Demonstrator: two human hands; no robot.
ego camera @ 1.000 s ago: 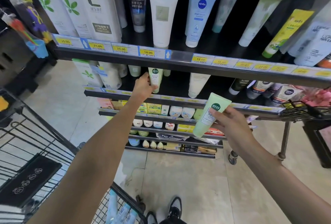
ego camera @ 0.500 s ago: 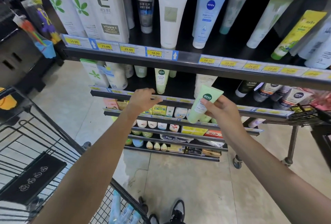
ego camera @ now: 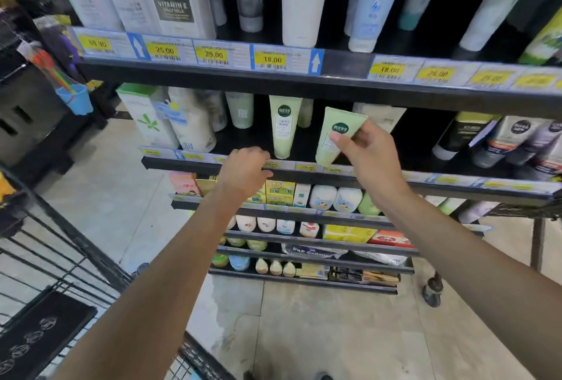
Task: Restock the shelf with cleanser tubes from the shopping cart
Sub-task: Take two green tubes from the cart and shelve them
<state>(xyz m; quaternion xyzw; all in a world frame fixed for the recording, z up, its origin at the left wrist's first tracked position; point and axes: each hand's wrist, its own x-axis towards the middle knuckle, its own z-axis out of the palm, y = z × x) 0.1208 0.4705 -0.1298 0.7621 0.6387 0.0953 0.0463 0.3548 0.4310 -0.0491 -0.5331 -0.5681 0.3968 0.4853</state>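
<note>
Several tiers of a dark shelf unit (ego camera: 304,84) are seen, stocked with tubes and bottles behind yellow price tags (ego camera: 272,59). A black wire shopping cart (ego camera: 70,258) is seen at lower left. On the second shelf (ego camera: 425,186), one pale green cleanser tube (ego camera: 284,125) is stood cap-down. Just beside it, to its right, a second green tube (ego camera: 331,148) is pinched near its top by the right hand (ego camera: 369,153), thumb and fingers curled round it, its cap at the shelf edge. The left hand (ego camera: 244,167) is held over the shelf lip, fingers loosely curled downward, with nothing gripped.
</note>
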